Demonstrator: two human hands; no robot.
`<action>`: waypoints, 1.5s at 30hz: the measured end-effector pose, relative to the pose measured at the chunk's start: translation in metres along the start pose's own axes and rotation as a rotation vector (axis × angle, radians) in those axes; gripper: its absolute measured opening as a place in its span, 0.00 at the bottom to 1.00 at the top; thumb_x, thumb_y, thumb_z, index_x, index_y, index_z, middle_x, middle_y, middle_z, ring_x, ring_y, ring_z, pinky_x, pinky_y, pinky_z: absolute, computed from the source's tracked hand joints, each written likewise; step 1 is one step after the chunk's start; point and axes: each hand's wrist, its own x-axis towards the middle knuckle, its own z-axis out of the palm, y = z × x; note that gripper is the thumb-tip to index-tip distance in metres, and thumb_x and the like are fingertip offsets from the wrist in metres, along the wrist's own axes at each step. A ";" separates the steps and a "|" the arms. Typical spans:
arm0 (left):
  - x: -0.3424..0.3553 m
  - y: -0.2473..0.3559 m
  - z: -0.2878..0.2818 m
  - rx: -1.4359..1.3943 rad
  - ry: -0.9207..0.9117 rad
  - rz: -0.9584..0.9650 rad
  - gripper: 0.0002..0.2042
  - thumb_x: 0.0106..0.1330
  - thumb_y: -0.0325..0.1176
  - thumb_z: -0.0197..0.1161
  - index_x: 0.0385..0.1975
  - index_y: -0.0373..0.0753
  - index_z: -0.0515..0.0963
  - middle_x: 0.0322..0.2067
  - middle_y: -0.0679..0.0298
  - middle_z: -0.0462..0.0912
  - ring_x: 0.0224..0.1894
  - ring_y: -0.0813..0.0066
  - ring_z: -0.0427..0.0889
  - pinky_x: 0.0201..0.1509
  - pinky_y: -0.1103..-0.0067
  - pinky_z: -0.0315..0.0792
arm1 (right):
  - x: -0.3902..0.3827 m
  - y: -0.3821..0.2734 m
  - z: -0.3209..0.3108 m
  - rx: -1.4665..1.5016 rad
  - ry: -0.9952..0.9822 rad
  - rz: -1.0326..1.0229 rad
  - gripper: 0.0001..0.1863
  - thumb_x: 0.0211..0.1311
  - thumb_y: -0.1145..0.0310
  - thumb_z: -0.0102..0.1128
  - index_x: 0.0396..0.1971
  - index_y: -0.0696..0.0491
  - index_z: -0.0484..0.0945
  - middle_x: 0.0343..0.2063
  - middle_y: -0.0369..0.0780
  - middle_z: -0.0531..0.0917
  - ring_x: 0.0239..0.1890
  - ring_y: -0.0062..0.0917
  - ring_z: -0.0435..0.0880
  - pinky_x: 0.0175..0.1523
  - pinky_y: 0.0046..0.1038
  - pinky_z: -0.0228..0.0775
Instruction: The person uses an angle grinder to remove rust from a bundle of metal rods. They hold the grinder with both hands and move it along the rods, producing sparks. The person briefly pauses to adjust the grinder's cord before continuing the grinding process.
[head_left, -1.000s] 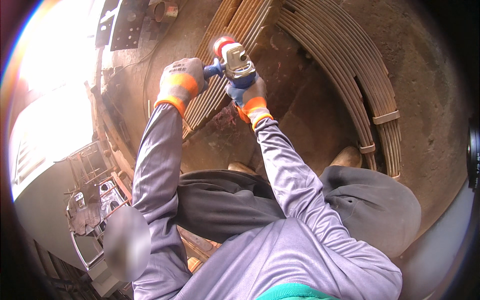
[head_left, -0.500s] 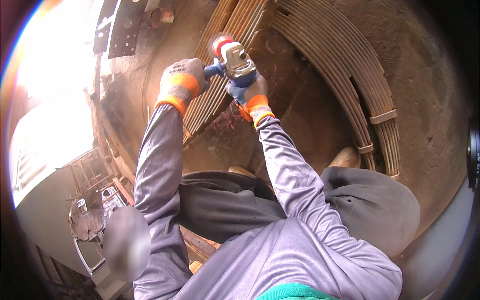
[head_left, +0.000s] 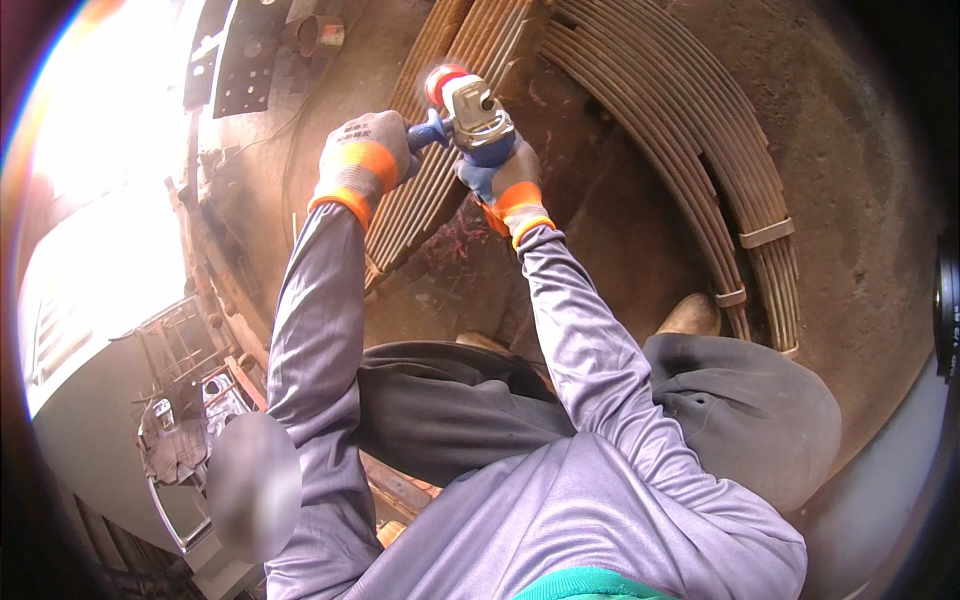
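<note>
An angle grinder with a pale metal head and a blue body is held out at arm's length in front of me. My left hand, in a grey and orange work glove, is wrapped round its blue side handle. My right hand, gloved the same way, grips the blue body from the near side. The red wheel has a blurred rim and is over a stack of rusty leaf springs, some of whose edges shine bare. Whether the wheel touches the steel I cannot tell.
A larger curved leaf-spring pack with metal clamps lies to the right. My shoe is beside its near end. Perforated dark plates and a short rusty pipe are at the far left. Metal scraps line the left side.
The grinder and both hands have shifted only slightly, with my right hand and wrist a little farther right. Both grips are the same.
</note>
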 end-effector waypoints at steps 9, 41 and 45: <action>0.008 0.000 0.002 -0.006 -0.009 0.010 0.12 0.64 0.41 0.69 0.43 0.45 0.90 0.36 0.53 0.91 0.40 0.55 0.91 0.50 0.64 0.81 | 0.001 -0.003 -0.005 -0.046 -0.004 -0.009 0.27 0.41 0.65 0.78 0.46 0.54 0.85 0.35 0.42 0.91 0.37 0.28 0.91 0.49 0.31 0.82; 0.019 0.000 0.005 0.035 0.028 -0.001 0.14 0.62 0.47 0.70 0.44 0.50 0.90 0.36 0.55 0.91 0.39 0.54 0.91 0.49 0.63 0.81 | 0.011 -0.006 -0.007 -0.091 0.002 -0.007 0.28 0.42 0.63 0.79 0.47 0.54 0.84 0.35 0.43 0.91 0.38 0.29 0.91 0.50 0.32 0.82; 0.019 -0.002 0.006 0.031 0.041 0.001 0.14 0.63 0.46 0.70 0.43 0.49 0.90 0.35 0.55 0.91 0.39 0.55 0.91 0.49 0.63 0.81 | 0.011 -0.010 -0.009 -0.115 -0.008 0.022 0.28 0.41 0.64 0.79 0.47 0.54 0.85 0.35 0.42 0.91 0.38 0.27 0.90 0.50 0.31 0.82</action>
